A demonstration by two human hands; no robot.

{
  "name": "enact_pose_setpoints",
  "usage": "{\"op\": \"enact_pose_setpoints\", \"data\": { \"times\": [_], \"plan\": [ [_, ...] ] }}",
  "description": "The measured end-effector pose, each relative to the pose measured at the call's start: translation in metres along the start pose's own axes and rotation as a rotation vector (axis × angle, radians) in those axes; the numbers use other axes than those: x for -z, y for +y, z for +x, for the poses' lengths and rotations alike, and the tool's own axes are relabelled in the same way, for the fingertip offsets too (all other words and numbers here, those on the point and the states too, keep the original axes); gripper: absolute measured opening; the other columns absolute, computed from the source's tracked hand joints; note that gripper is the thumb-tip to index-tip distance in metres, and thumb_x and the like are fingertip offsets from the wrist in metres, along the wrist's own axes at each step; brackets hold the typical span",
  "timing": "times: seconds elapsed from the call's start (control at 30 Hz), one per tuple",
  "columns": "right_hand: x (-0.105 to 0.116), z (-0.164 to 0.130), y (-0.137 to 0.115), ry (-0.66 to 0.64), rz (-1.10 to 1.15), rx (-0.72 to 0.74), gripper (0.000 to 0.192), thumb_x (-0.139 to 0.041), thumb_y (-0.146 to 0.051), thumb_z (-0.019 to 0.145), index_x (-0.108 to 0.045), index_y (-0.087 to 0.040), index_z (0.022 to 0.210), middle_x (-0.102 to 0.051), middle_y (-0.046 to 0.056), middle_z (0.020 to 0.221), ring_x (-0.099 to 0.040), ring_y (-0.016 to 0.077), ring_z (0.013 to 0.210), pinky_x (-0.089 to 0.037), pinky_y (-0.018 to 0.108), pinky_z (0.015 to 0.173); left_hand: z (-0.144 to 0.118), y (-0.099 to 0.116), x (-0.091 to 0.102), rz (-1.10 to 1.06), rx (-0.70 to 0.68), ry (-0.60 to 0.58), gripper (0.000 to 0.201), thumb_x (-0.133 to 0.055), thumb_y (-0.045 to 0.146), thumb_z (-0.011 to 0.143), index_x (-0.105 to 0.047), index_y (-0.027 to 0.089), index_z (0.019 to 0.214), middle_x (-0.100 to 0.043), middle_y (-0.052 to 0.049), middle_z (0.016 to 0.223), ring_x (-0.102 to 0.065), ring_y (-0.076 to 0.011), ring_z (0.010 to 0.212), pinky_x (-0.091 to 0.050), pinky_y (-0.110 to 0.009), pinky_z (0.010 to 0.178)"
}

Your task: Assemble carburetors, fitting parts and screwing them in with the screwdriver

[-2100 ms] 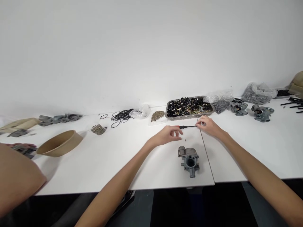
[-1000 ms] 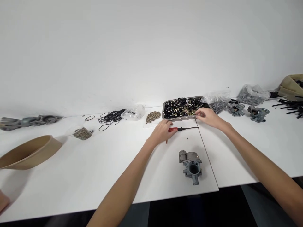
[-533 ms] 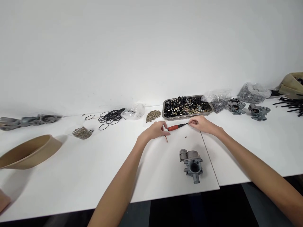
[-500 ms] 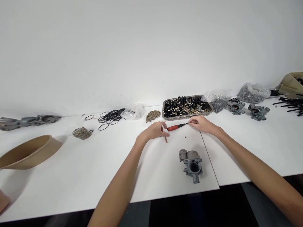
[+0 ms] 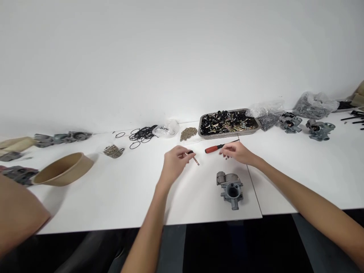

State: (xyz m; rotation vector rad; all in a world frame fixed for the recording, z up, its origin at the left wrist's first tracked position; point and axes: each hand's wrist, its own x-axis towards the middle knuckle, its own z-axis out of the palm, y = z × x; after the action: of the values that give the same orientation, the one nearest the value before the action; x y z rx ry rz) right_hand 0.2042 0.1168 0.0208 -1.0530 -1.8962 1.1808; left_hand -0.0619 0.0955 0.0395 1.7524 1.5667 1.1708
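My left hand (image 5: 176, 161) pinches a thin copper-coloured pin (image 5: 196, 161) with a black end at the fingertips, slanting down to the right. My right hand (image 5: 233, 152) is bent over the table with its fingers drawn together. A tiny piece (image 5: 226, 158) shows just below those fingertips; whether they grip it I cannot tell. Behind the right hand lies a screwdriver (image 5: 212, 149) with a red and black handle, its shaft partly hidden by the fingers. Nearer to me, a grey metal carburetor (image 5: 232, 190) stands on the white table between my forearms.
A metal tray (image 5: 231, 134) of black and brass parts is at the back, beside a pile of brass pieces (image 5: 188, 133). Black rubber rings (image 5: 143, 134) lie further left. Two carburetors (image 5: 320, 129) stand at right. Another person's arm (image 5: 21, 212) reaches in near a tan ring-shaped container (image 5: 61, 172).
My right hand has left the screwdriver's shaft and come nearer, down to the tiny piece. My left hand has drawn back from the screwdriver handle with the pin. The view has shifted left.
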Motion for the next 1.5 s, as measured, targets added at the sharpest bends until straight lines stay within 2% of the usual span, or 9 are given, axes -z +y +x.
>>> {"op": "enact_pose_setpoints", "data": {
  "times": [0.1, 0.17, 0.3, 0.57, 0.8, 1.0, 1.3, 1.4, 1.5],
  "plan": [
    [-0.015, -0.009, -0.02, -0.301, 0.164, -0.036, 0.035, -0.058, -0.045, 0.093, -0.071, -0.013, 0.092, -0.072, 0.009, 0.092, -0.063, 0.0146, 0.078, -0.049, 0.027, 0.07, -0.069, 0.01, -0.011, -0.227, 0.095, 0.261, 0.021, -0.079, 0.035, 0.068, -0.075, 0.016, 0.074, -0.07, -0.006, 0.084, -0.06, -0.0122, 0.049, -0.054, -0.032, 0.054],
    [-0.023, -0.013, -0.028, -0.437, 0.214, -0.038, 0.036, -0.06, -0.047, 0.093, -0.072, -0.013, 0.092, -0.073, 0.009, 0.095, -0.065, 0.015, 0.083, -0.05, 0.028, 0.076, -0.108, 0.017, -0.026, -0.336, 0.194, 0.336, 0.021, -0.08, 0.034, 0.069, -0.076, 0.015, 0.075, -0.071, -0.007, 0.083, -0.065, -0.015, 0.053, -0.057, -0.033, 0.056],
    [-0.031, -0.017, -0.03, -0.524, 0.206, -0.026, 0.033, -0.067, -0.045, 0.088, -0.073, -0.013, 0.085, -0.073, 0.006, 0.085, -0.064, 0.0147, 0.079, -0.048, 0.027, 0.075, -0.143, 0.03, -0.054, -0.458, 0.31, 0.424, 0.02, -0.08, 0.033, 0.072, -0.076, 0.014, 0.075, -0.069, -0.005, 0.07, -0.067, -0.0176, 0.058, -0.059, -0.033, 0.059],
    [-0.035, -0.017, -0.027, -0.452, 0.192, -0.027, 0.032, -0.071, -0.042, 0.084, -0.071, -0.013, 0.072, -0.063, 0.0, 0.065, -0.046, 0.0077, 0.057, -0.035, 0.023, 0.055, -0.135, 0.04, -0.068, -0.519, 0.34, 0.432, 0.023, -0.08, 0.034, 0.073, -0.073, 0.013, 0.076, -0.069, -0.005, 0.078, -0.066, -0.0159, 0.053, -0.057, -0.031, 0.055],
    [-0.039, -0.017, -0.024, -0.385, 0.25, 0.005, 0.032, -0.072, -0.042, 0.081, -0.073, -0.011, 0.071, -0.067, 0.004, 0.067, -0.05, 0.0093, 0.058, -0.036, 0.023, 0.055, -0.154, 0.049, -0.082, -0.592, 0.327, 0.622, 0.023, -0.081, 0.031, 0.074, -0.067, 0.014, 0.081, -0.068, -0.002, 0.078, -0.069, -0.0163, 0.056, -0.061, -0.032, 0.062],
    [-0.039, -0.015, -0.022, -0.369, 0.255, -0.015, 0.032, -0.074, -0.042, 0.078, -0.071, -0.012, 0.069, -0.065, 0.003, 0.064, -0.051, 0.01, 0.058, -0.039, 0.024, 0.056, -0.167, 0.051, -0.086, -0.523, 0.123, 0.361, 0.013, -0.072, 0.029, 0.083, -0.078, 0.019, 0.091, -0.071, -0.008, 0.102, -0.069, -0.0201, 0.1, -0.061, -0.031, 0.086],
    [-0.039, -0.014, -0.02, -0.386, 0.213, 0.006, 0.03, -0.072, -0.04, 0.081, -0.07, -0.012, 0.07, -0.063, 0.002, 0.063, -0.049, 0.0092, 0.058, -0.038, 0.023, 0.056, -0.153, 0.041, -0.068, -0.595, 0.144, 0.172, 0.013, -0.071, 0.03, 0.085, -0.079, 0.022, 0.091, -0.068, -0.006, 0.095, -0.067, -0.0143, 0.077, -0.059, -0.026, 0.068],
    [-0.039, -0.014, -0.019, -0.393, 0.223, 0.005, 0.03, -0.072, -0.04, 0.08, -0.07, -0.012, 0.071, -0.063, 0.001, 0.063, -0.049, 0.0091, 0.058, -0.037, 0.023, 0.056, -0.152, 0.042, -0.069, -0.602, 0.135, 0.16, 0.013, -0.071, 0.029, 0.085, -0.079, 0.022, 0.091, -0.068, -0.006, 0.094, -0.066, -0.0132, 0.072, -0.059, -0.026, 0.065],
    [-0.039, -0.014, -0.02, -0.394, 0.208, 0.005, 0.029, -0.071, -0.038, 0.081, -0.071, -0.012, 0.071, -0.064, 0.002, 0.064, -0.051, 0.0095, 0.059, -0.039, 0.023, 0.057, -0.152, 0.046, -0.072, -0.574, 0.109, 0.223, 0.012, -0.072, 0.028, 0.084, -0.079, 0.02, 0.09, -0.07, -0.005, 0.091, -0.068, -0.0138, 0.071, -0.06, -0.025, 0.064]
  ]
}}
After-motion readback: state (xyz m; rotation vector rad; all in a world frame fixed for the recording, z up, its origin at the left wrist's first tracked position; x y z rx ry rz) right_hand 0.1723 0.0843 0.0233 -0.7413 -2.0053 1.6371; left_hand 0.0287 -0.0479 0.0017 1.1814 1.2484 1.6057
